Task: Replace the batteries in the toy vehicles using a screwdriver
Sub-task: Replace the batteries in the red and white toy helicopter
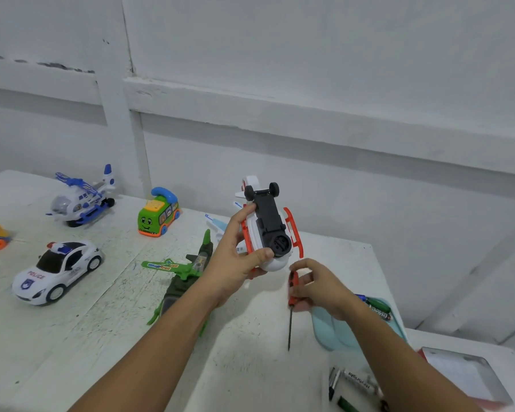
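My left hand [235, 260] grips the white-and-orange plastic toy helicopter [268, 224] belly-up above the white wooden table [101, 322]; my right hand [321, 288] holds the red-handled screwdriver [292, 289], tip down, just beside it.

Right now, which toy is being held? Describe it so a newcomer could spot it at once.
On the white table, find the left hand raised over its middle. It grips a toy helicopter turned belly-up: white, with orange skids and black underside, unlike the blue helicopter standing at the back left.
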Demonstrator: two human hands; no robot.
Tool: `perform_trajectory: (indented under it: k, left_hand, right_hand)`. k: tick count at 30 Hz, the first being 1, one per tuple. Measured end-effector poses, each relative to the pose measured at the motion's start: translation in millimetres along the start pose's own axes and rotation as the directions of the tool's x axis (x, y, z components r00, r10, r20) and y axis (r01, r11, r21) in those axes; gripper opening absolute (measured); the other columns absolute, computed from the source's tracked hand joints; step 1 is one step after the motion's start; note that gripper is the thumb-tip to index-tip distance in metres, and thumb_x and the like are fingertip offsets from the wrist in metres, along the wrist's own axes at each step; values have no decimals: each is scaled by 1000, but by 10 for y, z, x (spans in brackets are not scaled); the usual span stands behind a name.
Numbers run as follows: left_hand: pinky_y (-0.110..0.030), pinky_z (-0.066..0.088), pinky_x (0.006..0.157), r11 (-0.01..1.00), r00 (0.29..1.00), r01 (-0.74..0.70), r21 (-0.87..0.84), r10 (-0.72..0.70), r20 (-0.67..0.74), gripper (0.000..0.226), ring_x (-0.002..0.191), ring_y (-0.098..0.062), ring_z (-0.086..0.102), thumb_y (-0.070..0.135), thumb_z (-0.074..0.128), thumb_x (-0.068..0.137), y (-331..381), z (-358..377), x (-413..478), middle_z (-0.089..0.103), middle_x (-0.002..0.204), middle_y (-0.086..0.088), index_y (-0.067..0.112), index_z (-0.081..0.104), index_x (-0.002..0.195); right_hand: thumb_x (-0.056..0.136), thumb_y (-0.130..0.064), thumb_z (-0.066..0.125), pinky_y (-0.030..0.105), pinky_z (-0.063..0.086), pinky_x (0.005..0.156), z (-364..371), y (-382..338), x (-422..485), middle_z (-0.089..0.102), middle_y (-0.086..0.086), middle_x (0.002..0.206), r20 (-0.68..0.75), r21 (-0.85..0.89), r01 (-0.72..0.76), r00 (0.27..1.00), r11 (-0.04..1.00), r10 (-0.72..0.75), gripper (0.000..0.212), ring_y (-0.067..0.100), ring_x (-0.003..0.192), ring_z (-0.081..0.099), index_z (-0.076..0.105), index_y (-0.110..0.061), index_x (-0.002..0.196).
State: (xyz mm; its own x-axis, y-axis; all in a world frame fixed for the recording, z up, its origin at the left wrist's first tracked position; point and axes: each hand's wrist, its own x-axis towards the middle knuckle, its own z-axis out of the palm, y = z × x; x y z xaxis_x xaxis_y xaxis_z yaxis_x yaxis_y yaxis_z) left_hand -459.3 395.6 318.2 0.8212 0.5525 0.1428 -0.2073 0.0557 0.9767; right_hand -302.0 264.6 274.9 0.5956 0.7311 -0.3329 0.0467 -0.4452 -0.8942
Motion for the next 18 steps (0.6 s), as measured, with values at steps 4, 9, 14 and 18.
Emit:
perform_trajectory:
  k: [4, 9, 14, 18]
  left_hand:
    - [-33, 60, 75, 1000, 1000, 12, -28, -12, 20, 75, 93, -7, 71, 1, 70, 86, -101, 95, -24, 56, 127, 6, 49, 40, 136]
    - [-27, 57, 72, 998, 999, 26, -50, -25, 24, 74, 94, -13, 72, -4, 67, 86, -270, 251, -85, 66, 111, 25, 48, 43, 133]
    - [-29, 57, 77, 998, 998, 46, -40, -44, 38, 75, 101, -16, 70, -5, 67, 86, -432, 407, -187, 64, 115, 27, 46, 42, 136]
    - [-34, 58, 82, 997, 997, 70, -25, -69, 33, 76, 105, -16, 68, -2, 68, 86, -537, 459, -249, 60, 123, 26, 50, 43, 134]
  right_hand:
    - [85, 12, 63, 38, 62, 69, -361, -179, -16, 58, 13, 93, -410, 143, 234, 898, 962, -158, 45, 28, 65, 68, 54, -3, 126]
    - [89, 7, 61, 34, 59, 78, -704, -813, -295, 58, 9, 98, -720, 134, 615, 599, 777, -350, 40, 13, 67, 70, 51, -18, 119]
    - [90, 3, 60, 30, 59, 78, -526, -1085, -539, 61, 15, 102, -678, 6, 751, 489, 661, -549, 41, 18, 79, 70, 47, -20, 122]
    - [89, -3, 63, 42, 58, 84, -358, -992, -486, 61, 1, 99, -640, -65, 728, 494, 682, -588, 43, 23, 86, 68, 49, -27, 122]
